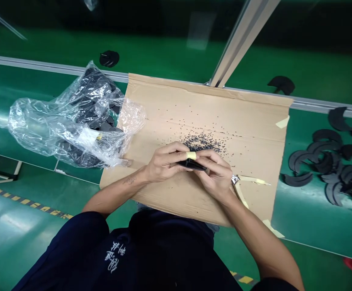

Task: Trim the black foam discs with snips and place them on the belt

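Both hands are closed around one black plastic part (pixel 192 163), held just above a cardboard sheet (pixel 163 194). My left hand (pixel 166 161) grips its left side, and pale yellow tape wraps a fingertip there. On the other side, my right hand (pixel 216 171) pinches the part's right end; fingers cover much of its shape. Small black bits (pixel 204 141) lie scattered on the cardboard beyond my hands. A pair of cutting pliers (pixel 239 184) with cream handles rests beside my right wrist, its jaws partly hidden by the hand.
At left, a clear plastic bag (pixel 72 125) holds many black parts. Curved black parts (pixel 330 157) lie in a loose pile on the green table (pixel 303 218) at right. An upright metal post (pixel 242 40) stands at the table's back edge. Masking tape (pixel 272 229) holds the cardboard's corner.
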Motion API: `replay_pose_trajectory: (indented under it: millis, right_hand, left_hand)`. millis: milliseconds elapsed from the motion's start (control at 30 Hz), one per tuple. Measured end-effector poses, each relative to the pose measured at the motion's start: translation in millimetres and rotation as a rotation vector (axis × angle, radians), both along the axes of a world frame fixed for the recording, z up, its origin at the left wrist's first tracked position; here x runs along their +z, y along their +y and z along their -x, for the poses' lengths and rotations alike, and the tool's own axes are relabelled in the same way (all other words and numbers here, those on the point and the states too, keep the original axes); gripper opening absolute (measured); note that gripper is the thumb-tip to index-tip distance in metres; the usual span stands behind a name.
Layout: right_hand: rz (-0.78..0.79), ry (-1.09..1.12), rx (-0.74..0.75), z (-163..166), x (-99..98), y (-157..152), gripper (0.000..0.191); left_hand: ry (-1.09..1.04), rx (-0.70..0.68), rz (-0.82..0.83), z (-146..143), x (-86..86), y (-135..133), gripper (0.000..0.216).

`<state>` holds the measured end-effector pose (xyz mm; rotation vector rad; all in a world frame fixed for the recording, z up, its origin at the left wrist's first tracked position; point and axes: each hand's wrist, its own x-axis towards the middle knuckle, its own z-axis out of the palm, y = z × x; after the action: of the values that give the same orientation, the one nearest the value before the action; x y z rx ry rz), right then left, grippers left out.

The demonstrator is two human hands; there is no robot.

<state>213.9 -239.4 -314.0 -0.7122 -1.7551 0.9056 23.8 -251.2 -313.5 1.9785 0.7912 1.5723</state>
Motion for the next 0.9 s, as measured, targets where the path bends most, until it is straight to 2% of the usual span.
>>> replay_pose_trajectory:
  millis: [133,367,467,533,633,767,833,900]
  right_hand:
    - [0.015,-0.026,0.008,-0.5,-1.0,-0.6,0.028]
    - [0.017,0.017,0.025,0.1,-0.1,-0.2,0.035]
    - [0.066,0.049,0.043,1.3,1.5,-2.1,0.033]
    - [0.152,0.093,0.052,1.9,3.2,-3.9,0.027]
    - [0.352,0.166,0.093,2.2,6.2,-5.6,0.016]
    - [0.464,0.179,0.172,0.8,12.1,-5.3,0.024]
    - [0.491,0.171,0.214,-0.1,15.8,-5.0,0.029]
    - [0.514,0.163,0.252,-0.7,19.0,-5.1,0.032]
  left_hand:
    - [-0.010,0.014,0.019,0.7,-2.1,-1.3,0.048]
    - [-0.029,0.005,0.007,-2.5,-0.8,-0.1,0.042]
    - [-0.019,0.046,0.002,-4.6,2.3,-1.9,0.036]
    - [0.001,0.050,0.029,-4.5,6.3,-4.1,0.035]
    - [-0.028,-0.053,0.125,-1.0,15.6,-7.2,0.038]
    - [-0.136,-0.260,0.419,5.3,28.7,-7.5,0.054]
    - [-0.136,-0.282,0.511,6.3,31.7,-5.7,0.044]
    - [-0.128,-0.263,0.531,5.8,31.7,-3.5,0.031]
